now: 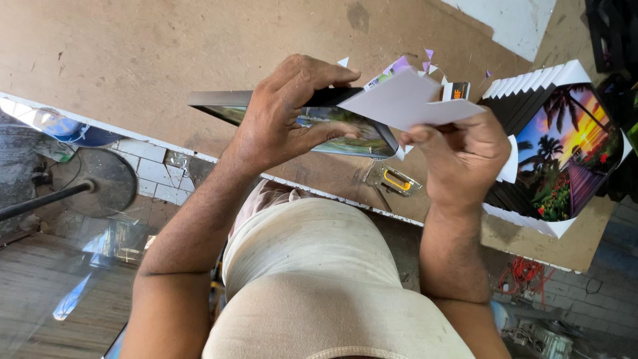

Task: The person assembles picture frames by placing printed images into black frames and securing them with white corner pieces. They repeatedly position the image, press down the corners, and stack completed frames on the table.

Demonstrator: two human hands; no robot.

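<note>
My left hand [286,113] grips a framed landscape picture [226,106] with a dark frame, held tilted above the brown worktable [133,60]. My right hand [462,156] pinches a white folded card corner piece [405,100] against the picture's right corner. The picture's middle is hidden under my left fingers.
A stack of framed sunset-and-palm pictures [565,146] with white corner protectors lies at the right of the table. A clear tool with a yellow handle [393,179] lies near the table edge. Paper scraps [428,60] are scattered behind. Tiled floor, a round metal base [93,179] and red cable [525,272] lie below.
</note>
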